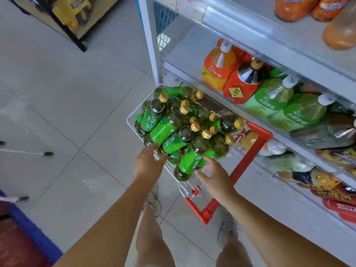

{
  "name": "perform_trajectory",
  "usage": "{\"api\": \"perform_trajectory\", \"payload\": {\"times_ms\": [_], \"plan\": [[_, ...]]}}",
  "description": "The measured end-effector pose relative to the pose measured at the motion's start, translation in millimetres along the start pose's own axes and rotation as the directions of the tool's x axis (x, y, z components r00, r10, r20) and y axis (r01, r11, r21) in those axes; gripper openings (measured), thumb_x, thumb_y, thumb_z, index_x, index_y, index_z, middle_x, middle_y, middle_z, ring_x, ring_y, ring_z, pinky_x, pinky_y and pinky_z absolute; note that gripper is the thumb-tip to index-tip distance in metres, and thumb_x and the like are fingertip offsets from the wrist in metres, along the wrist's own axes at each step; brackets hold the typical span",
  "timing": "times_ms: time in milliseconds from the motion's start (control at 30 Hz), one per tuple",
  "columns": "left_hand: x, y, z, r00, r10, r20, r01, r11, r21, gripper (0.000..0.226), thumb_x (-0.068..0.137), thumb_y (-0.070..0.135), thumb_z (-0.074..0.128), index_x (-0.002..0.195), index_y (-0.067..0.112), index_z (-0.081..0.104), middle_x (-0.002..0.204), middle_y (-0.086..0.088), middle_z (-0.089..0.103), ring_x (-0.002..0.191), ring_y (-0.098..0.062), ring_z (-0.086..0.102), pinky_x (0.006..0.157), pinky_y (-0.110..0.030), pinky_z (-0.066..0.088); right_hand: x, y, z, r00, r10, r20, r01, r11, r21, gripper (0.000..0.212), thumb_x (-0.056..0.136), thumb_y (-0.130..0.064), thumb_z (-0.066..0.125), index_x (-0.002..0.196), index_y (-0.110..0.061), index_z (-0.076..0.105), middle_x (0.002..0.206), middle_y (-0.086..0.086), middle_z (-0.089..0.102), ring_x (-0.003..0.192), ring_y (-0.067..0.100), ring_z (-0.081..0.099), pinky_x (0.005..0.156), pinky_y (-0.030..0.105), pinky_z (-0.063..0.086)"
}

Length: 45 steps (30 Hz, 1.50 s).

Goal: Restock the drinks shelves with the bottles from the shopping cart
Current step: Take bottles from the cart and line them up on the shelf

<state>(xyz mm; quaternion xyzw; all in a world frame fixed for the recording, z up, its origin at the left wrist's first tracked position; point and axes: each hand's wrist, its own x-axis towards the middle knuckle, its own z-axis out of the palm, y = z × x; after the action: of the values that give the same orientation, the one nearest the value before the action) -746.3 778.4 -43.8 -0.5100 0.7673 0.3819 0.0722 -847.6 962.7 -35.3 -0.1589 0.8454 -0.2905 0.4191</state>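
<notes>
Cart: a white wire shopping cart point(131, 120) with a red handle point(250, 157) stands at the centre of the frame, just beside the shelves on the right.
Bottles: green-labelled tea bottles point(165, 129) with gold caps lie piled in the cart, heaped above its rim, most with caps pointing to the upper right.
Nearest bottle: one green bottle point(187, 162) lies at the lower edge of the pile, base towards the bottom of the frame.
Left hand: the left hand point(147, 164) reaches to the lower left corner of the pile with its back to the camera. The fingers are stretched forward with the tips at the bottles, closed round nothing that shows.
Right hand: the right hand point(214, 179) is spread wide, fingers apart, at the right side of the nearest bottle. It holds nothing, and blur hides whether the fingertips touch the label.
Shelves: grey drinks shelves point(189, 53) fill the right of the frame; the left part of the middle shelf is bare.
Middle shelf stock: a large orange juice bottle point(217, 69), then a dark bottle with a red label point(243, 84), then big bottles with pale green labels point(273, 96) run towards the right.
Top shelf: orange bottles point(294, 7) in the upper right corner.
Floor: pale grey tiles point(77, 93); the person's legs and shoes show at the bottom.
</notes>
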Motion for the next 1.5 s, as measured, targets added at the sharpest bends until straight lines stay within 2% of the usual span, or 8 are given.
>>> {"api": "perform_trajectory", "payload": {"times_ms": [100, 200, 600, 800, 900, 1167, 1333, 1500], "plan": [[46.5, -8.7, -18.6, 0.995, 0.071, 0.064, -0.076, 0.993, 0.086, 0.066, 0.086, 0.038, 0.07, 0.144, 0.021, 0.043, 0.143, -0.005, 0.051, 0.128, -0.024, 0.049, 0.103, -0.039, 0.043, 19.3, -18.8, 48.3, 0.945, 0.3, -0.132, -0.242, 0.909, 0.339, 0.069, 0.083, -0.033, 0.072, 0.139, -0.016, 0.035, 0.128, 0.009, 0.056, 0.11, 0.021, 0.058, 0.085, 0.028, 0.045], [80.9, -12.3, -22.4, 0.972, 0.168, 0.162, -0.193, 0.969, 0.154, 0.075, 0.084, 0.036, 0.073, 0.147, 0.016, 0.038, 0.144, -0.009, 0.049, 0.131, -0.028, 0.047, 0.107, -0.044, 0.041, 33.9, -30.7, 77.6, 0.854, 0.447, -0.266, -0.278, 0.824, 0.493, 0.065, 0.076, -0.033, 0.077, 0.129, -0.022, 0.041, 0.118, 0.001, 0.06, 0.109, 0.023, 0.06, 0.091, 0.034, 0.048], [107.1, -0.7, 2.2, 0.943, 0.304, 0.134, -0.331, 0.884, 0.329, 0.075, 0.076, 0.043, 0.076, 0.138, 0.015, 0.045, 0.13, -0.009, 0.044, 0.125, -0.03, 0.04, 0.103, -0.043, 0.038, 60.5, -41.7, 94.4, 0.674, 0.614, -0.411, -0.396, 0.77, 0.501, 0.078, 0.072, -0.045, 0.077, 0.127, -0.012, 0.034, 0.127, 0.008, 0.049, 0.113, 0.033, 0.055, 0.089, 0.048, 0.05], [93.8, 8.4, -20.7, 0.943, 0.226, 0.245, -0.282, 0.932, 0.227, 0.045, 0.073, 0.048, 0.071, 0.107, 0.023, 0.058, 0.098, 0.002, 0.063, 0.09, -0.023, 0.062, 0.079, -0.041, 0.055, 48.2, -48.3, 79.8, 0.723, 0.539, -0.432, -0.275, 0.799, 0.535, 0.057, 0.073, -0.034, 0.076, 0.118, -0.02, 0.043, 0.111, 0.001, 0.06, 0.1, 0.025, 0.059, 0.084, 0.038, 0.05], [73.2, 14.4, -35.2, 0.938, 0.223, 0.264, -0.273, 0.946, 0.175, 0.037, 0.071, 0.05, 0.071, 0.095, 0.028, 0.055, 0.08, 0.01, 0.063, 0.075, -0.016, 0.061, 0.067, -0.034, 0.053, 31.8, -58.2, 66.2, 0.778, 0.471, -0.416, -0.175, 0.798, 0.577, 0.049, 0.073, -0.029, 0.077, 0.11, -0.033, 0.045, 0.096, -0.017, 0.062, 0.085, 0.004, 0.059, 0.07, 0.025, 0.046], [77.3, 90.2, -109.8, 0.893, 0.384, 0.233, -0.36, 0.922, -0.141, 0.05, 0.069, 0.03, 0.083, 0.107, 0.028, 0.05, 0.093, 0.005, 0.062, 0.074, -0.005, 0.062, 0.05, -0.012, 0.043, 22.5, -127.2, 2.8, 0.823, 0.286, -0.49, 0.056, 0.818, 0.573, 0.05, 0.072, -0.025, 0.08, 0.111, -0.034, 0.051, 0.092, -0.015, 0.069, 0.081, -0.002, 0.065, 0.074, 0.021, 0.049], [125.4, 149.0, -172.2, 0.85, 0.497, 0.175, -0.467, 0.864, -0.188, 0.037, 0.066, 0.027, 0.083, 0.092, 0.02, 0.058, 0.084, -0.01, 0.065, 0.062, -0.016, 0.063, 0.045, -0.015, 0.045, 41.3, -202.9, -44.6, 0.783, 0.145, -0.604, 0.244, 0.823, 0.513, 0.054, 0.071, -0.025, 0.082, 0.109, -0.04, 0.046, 0.098, -0.019, 0.064, 0.085, -0.012, 0.061, 0.075, 0.015, 0.046], [173.4, 203.3, -225.1, 0.781, 0.608, 0.143, -0.584, 0.792, -0.178, 0.049, 0.074, 0.027, 0.081, 0.109, 0.031, 0.047, 0.091, 0.008, 0.061, 0.08, -0.003, 0.059, 0.058, -0.015, 0.041, 67.0, -273.7, -93.1, 0.675, 0.063, -0.735, 0.397, 0.809, 0.434, 0.057, 0.071, -0.019, 0.082, 0.117, -0.026, 0.049, 0.099, -0.016, 0.065, 0.089, -0.007, 0.062, 0.077, 0.015, 0.048]]}}
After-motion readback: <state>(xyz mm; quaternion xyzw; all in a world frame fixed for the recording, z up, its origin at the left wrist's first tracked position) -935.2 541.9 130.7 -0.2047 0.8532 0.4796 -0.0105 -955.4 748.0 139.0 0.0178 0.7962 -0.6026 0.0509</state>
